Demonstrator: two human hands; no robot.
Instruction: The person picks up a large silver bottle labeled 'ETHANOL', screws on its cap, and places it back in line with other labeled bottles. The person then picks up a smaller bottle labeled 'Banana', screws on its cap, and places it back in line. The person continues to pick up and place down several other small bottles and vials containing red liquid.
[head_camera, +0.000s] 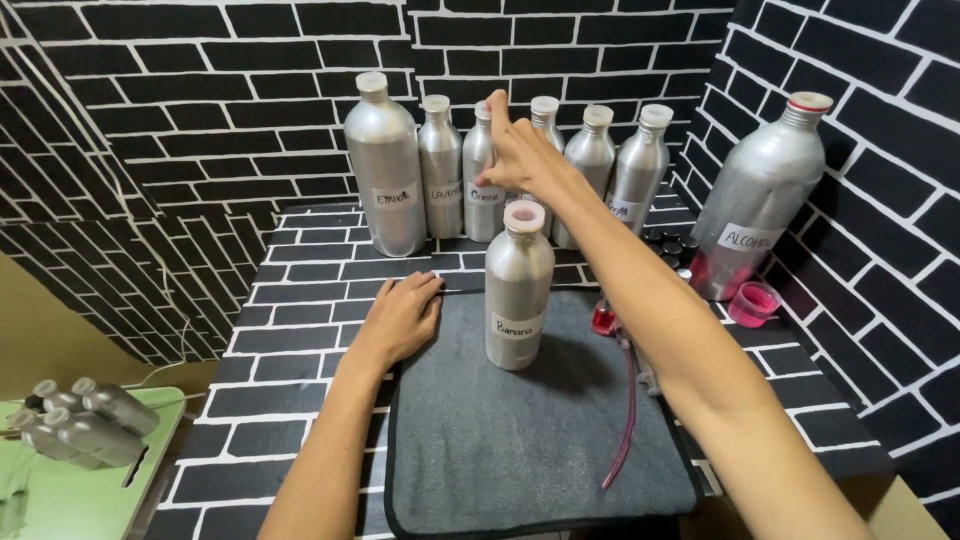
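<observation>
Fingers (497, 112) of the right hand (520, 155) pinched narrowly at a back-row bottle (484, 185) at twelve o'clock, while the left hand (402, 318) lay flat, steadying the grey mat (520, 440) beside the open bottle (518, 290).

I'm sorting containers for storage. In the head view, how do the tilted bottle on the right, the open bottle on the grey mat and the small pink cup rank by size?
1. Tilted bottle, largest.
2. Open bottle on the grey mat; it is nearer the camera yet looks smaller, so the order is fairly safe.
3. Pink cup, clearly smallest.
</observation>
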